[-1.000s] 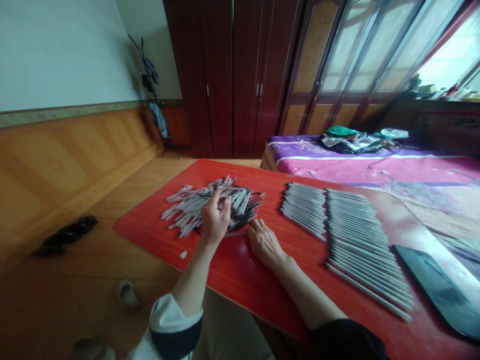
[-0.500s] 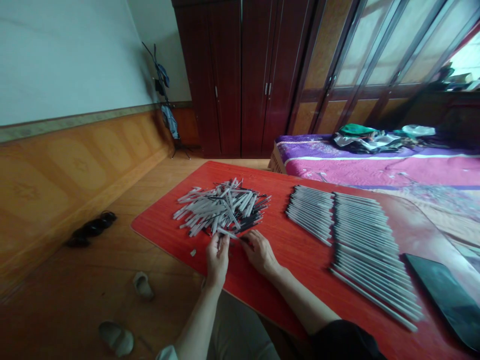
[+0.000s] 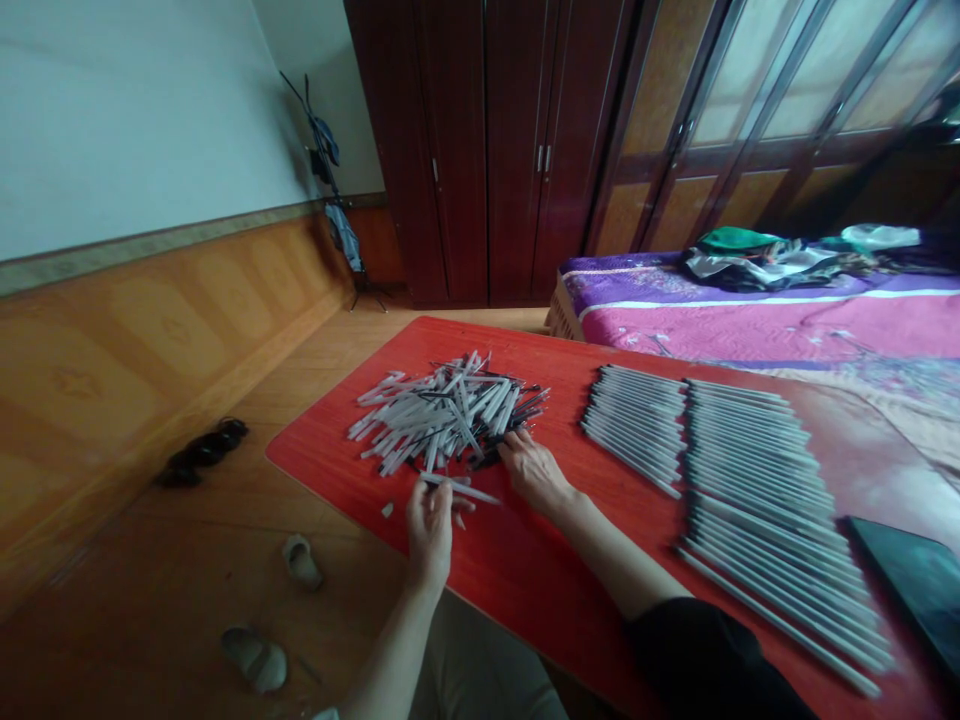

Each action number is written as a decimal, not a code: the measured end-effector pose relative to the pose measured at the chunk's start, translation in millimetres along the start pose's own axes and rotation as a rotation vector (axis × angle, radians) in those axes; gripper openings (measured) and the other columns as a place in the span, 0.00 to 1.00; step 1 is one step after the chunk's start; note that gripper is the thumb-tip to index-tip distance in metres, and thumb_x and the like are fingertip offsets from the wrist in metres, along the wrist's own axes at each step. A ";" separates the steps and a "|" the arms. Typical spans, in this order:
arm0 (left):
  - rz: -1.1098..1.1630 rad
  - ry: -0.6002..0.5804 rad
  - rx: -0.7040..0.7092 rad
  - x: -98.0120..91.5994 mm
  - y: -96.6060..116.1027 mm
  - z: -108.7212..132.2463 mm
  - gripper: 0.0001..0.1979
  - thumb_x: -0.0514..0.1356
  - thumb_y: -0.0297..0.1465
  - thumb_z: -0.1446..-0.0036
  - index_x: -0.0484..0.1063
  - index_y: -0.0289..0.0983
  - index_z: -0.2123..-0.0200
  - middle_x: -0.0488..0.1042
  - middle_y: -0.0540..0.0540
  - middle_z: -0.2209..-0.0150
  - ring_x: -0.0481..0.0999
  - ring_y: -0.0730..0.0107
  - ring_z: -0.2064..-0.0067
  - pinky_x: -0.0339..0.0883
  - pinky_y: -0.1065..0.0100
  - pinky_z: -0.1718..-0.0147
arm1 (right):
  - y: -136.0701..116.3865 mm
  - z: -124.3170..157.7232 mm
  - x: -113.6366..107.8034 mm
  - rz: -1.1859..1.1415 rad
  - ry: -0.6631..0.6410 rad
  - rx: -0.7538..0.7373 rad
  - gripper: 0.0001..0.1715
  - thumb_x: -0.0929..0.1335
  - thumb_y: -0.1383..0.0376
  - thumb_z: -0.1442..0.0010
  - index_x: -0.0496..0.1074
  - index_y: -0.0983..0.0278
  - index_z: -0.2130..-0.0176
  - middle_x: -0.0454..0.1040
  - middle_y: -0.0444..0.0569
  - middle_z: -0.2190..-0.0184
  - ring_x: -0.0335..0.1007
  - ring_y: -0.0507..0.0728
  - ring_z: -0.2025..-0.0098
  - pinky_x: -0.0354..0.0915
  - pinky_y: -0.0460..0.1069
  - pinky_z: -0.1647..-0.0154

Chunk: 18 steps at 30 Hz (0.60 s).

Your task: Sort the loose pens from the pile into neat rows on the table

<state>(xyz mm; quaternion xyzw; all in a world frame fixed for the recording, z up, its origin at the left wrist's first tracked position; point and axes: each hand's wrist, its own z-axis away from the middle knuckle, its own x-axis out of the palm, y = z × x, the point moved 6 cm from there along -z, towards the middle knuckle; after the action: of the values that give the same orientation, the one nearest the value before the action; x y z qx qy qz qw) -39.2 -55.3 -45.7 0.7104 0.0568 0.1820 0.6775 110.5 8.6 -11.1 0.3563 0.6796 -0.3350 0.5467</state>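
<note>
A tube (image 3: 475, 492) is pinched between thumb and fingers of the left grip (image 3: 430, 527), sticking out to its right, just near of the pile (image 3: 439, 415). The right grip (image 3: 536, 474) is at the pile's near right edge; I cannot tell whether its fingertips pinch anything. Right on the counter (image 3: 525, 590) lie two rows (image 3: 780, 505), then a phone (image 3: 911, 580).

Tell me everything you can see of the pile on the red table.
The pile is a loose, low jumble of thin, straight pieces, mostly whitish, with black ones showing chiefly toward its right side. They look like plastic. They lie crisscross at many angles toward the far left of the red table. The right hand seems to touch its near right edge.
</note>
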 end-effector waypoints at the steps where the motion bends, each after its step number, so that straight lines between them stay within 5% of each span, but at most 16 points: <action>1: -0.019 -0.027 -0.006 1.7 0.4 0.6 0.14 0.55 0.41 0.45 0.62 0.36 0.66 0.75 0.45 0.67 0.74 0.74 0.78 0.59 0.76 0.84 | -0.5 -0.3 0.1 0.025 -0.010 -0.024 0.13 0.58 0.73 0.39 0.70 0.66 0.63 0.68 0.55 0.61 0.60 0.59 0.58 0.62 0.48 0.63; 10: -0.137 -0.151 -0.019 11.7 5.3 3.9 0.14 0.57 0.41 0.46 0.66 0.36 0.64 0.70 0.51 0.74 0.72 0.76 0.78 0.59 0.77 0.82 | 4.4 0.6 -5.7 0.088 -0.028 -0.145 0.14 0.57 0.74 0.39 0.69 0.66 0.66 0.67 0.55 0.62 0.60 0.58 0.60 0.60 0.48 0.67; 18: -0.155 -0.058 0.021 2.0 7.0 -2.4 0.16 0.55 0.43 0.45 0.68 0.36 0.61 0.68 0.51 0.76 0.66 0.76 0.77 0.59 0.76 0.79 | 10.3 8.2 -0.6 0.005 0.020 -0.132 0.15 0.56 0.72 0.37 0.69 0.66 0.65 0.67 0.53 0.62 0.59 0.56 0.58 0.59 0.47 0.64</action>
<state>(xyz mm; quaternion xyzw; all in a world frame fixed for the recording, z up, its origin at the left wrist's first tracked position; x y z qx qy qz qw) -39.3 -52.9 -38.4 0.7159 0.0939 0.1081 0.6834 123.5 7.0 -12.6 0.3245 0.7047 -0.2848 0.5630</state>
